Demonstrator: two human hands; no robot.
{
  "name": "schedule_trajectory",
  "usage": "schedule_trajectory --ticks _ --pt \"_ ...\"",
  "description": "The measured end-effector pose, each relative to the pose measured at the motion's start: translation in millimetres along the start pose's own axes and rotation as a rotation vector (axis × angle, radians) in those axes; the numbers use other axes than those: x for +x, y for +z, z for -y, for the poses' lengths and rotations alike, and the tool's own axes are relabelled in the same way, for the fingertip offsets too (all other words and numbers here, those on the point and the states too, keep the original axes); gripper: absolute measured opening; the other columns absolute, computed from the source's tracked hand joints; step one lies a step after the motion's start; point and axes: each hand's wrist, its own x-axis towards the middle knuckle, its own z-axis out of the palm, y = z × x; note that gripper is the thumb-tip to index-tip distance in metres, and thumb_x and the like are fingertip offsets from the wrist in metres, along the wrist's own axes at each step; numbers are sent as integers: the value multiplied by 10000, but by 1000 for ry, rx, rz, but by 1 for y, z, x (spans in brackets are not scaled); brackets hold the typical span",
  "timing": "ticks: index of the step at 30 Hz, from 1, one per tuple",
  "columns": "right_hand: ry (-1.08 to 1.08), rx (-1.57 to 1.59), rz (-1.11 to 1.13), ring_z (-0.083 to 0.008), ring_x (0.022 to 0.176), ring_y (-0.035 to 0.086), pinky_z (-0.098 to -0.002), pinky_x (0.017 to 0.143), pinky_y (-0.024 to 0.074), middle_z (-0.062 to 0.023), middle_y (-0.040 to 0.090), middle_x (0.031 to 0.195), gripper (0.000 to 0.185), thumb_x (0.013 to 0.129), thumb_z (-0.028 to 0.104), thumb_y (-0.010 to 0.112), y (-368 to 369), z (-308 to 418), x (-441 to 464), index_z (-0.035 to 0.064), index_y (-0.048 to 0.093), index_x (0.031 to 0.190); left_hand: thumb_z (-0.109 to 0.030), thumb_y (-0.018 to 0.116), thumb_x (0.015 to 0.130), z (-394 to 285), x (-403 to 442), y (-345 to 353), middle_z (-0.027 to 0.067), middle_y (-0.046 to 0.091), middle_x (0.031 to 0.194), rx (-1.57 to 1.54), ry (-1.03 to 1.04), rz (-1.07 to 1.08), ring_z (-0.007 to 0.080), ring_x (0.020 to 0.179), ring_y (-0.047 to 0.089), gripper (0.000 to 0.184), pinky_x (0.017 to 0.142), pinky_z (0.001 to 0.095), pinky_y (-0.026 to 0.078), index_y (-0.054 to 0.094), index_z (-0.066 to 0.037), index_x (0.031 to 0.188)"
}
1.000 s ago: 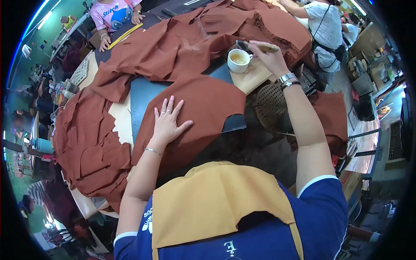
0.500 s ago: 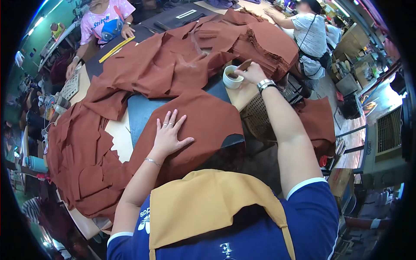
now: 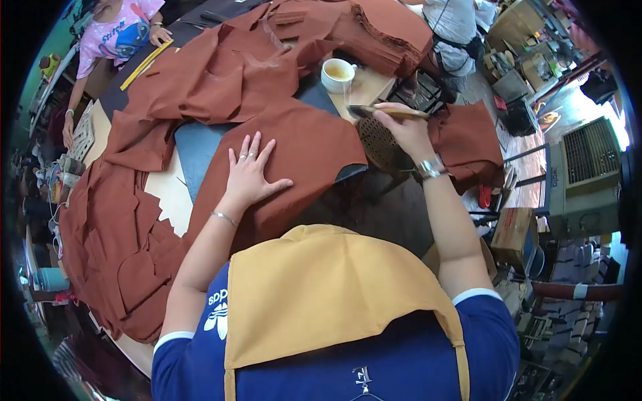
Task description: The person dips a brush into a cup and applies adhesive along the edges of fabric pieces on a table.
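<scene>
My left hand (image 3: 251, 175) lies flat with spread fingers on a reddish-brown fabric piece (image 3: 301, 140), which has a curved notch at its right edge. My right hand (image 3: 404, 127) grips a brush (image 3: 394, 111) by its wooden handle, its dark bristle end pointing left, just beyond the fabric's upper right edge. A thin pale strand seems to run from the bristles up toward a white cup (image 3: 338, 77). Yellowish liquid shows inside the cup, which stands on the table behind the brush.
More brown fabric (image 3: 214, 80) is heaped across the table, with a thick stack (image 3: 381, 37) at the back. A perforated stool (image 3: 381, 144) stands below the right hand. A person (image 3: 117, 33) with a yellow ruler (image 3: 144, 67) is at far left; another person (image 3: 451, 27) is at back right.
My right hand has lifted the brush out of the cup and drawn it toward me. My left hand stays on the fabric. The whole view has shifted slightly.
</scene>
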Motion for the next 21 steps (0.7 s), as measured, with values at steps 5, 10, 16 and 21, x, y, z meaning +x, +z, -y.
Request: schedule_trajectory --ticks 5,10,16,21 --pt "176 229 -146 -114 830 679 -274 764 544 -55 744 958 185 881 158 773 -21 18 -83 33 745 1014 -818 643 704 4 18 7 162 224 1654 -5 114 -1 365 1539 152 1087 1186 664 108 385 -189 1553" --pt "64 -75 -62 -179 791 682 -298 728 540 -76 706 874 155 778 60 765 3 25 -112 33 739 929 -823 633 711 2 25 11 161 240 1649 -5 159 -17 364 1538 159 1079 1189 658 107 388 -192 1551" --pt "-46 -157 90 -259 768 678 -334 724 544 -122 692 835 107 769 51 731 4 23 -110 21 714 871 -820 630 715 2 27 11 156 252 1645 11 151 -3 363 1537 165 1073 1188 662 112 386 -195 1552" --pt "1 -212 -3 -256 769 694 -342 705 545 -127 699 834 96 769 59 729 -13 32 -99 21 714 856 -820 632 712 -2 36 11 154 254 1644 16 160 -3 362 1536 169 1073 1188 662 114 382 -203 1554"
